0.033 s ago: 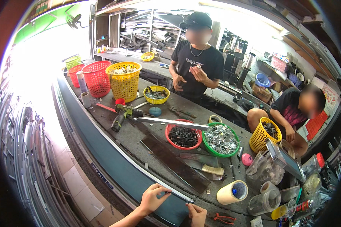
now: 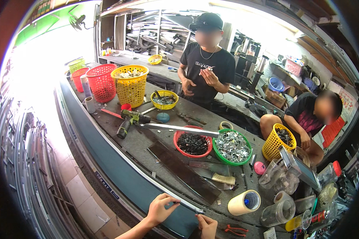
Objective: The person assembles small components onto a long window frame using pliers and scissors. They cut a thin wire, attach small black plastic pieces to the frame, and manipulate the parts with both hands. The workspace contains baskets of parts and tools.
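Near the lower edge, my left hand (image 2: 160, 208) is closed in a pinch, with a small dark piece at its fingertips; its kind is too small to make out. To its right my right hand (image 2: 207, 226) also pinches with thumb and forefinger, and what sits between them is hidden. Both hands are over the near end of a long dark panel (image 2: 127, 175) edged by a silver metal strip (image 2: 147, 178). Red-handled pliers (image 2: 236, 230) lie just right of my right hand. A wide roll of cream tape (image 2: 237, 204) is on its side beyond them.
A red basket (image 2: 182, 153) of black parts and a green basket (image 2: 226, 161) of metal bits sit mid-bench. Behind are a cordless drill (image 2: 127, 119) and a tall yellow basket (image 2: 131, 91). Plastic jars (image 2: 281, 211) crowd the right. Two people (image 2: 207, 67) are across the bench.
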`<state>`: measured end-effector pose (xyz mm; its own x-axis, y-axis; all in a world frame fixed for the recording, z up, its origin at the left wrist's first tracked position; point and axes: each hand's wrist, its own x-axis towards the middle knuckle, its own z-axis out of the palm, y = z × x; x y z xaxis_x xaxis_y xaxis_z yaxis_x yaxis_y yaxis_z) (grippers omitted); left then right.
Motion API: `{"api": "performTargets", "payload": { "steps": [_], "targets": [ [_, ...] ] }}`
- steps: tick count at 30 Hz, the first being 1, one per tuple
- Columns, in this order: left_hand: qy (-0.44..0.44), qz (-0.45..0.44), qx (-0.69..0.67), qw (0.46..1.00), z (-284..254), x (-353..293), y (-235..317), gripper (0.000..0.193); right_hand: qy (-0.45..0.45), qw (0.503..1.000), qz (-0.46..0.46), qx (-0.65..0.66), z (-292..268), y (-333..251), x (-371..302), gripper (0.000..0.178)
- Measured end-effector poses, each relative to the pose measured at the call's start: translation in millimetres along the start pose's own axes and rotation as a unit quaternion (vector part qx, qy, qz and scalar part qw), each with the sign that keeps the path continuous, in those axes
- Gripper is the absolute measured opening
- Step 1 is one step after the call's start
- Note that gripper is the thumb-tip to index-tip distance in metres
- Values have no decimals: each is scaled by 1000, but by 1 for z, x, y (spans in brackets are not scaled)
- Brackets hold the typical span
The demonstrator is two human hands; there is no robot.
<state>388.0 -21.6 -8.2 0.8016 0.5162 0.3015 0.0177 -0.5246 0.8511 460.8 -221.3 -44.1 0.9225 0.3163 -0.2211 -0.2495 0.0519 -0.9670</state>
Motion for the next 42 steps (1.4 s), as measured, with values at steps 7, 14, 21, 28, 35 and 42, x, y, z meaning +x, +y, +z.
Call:
{"api": "performTargets", "payload": {
  "steps": [7,14,21,28,35,42],
  "targets": [
    [-1,0,-8,1000,1,0,-3,15,-2,1000,2,-8,0,-2,-2,20],
    [-2,-7,-8,1000,0,0,-1,16,0,1000,3,-3,1,1,0,18],
    [2,-3,-13,1000,0,0,0,16,5,1000,1,-5,1,-2,-2,19],
    [2,9,-11,1000,0,0,-2,16,8,1000,8,-13,2,-7,-4,20],
    [0,17,-7,1000,2,0,-5,16,8,1000,0,-19,3,-12,-6,21],
    [-5,10,-10,1000,2,0,-2,17,-4,999,39,-2,-1,-5,-2,17]
  ]
}}
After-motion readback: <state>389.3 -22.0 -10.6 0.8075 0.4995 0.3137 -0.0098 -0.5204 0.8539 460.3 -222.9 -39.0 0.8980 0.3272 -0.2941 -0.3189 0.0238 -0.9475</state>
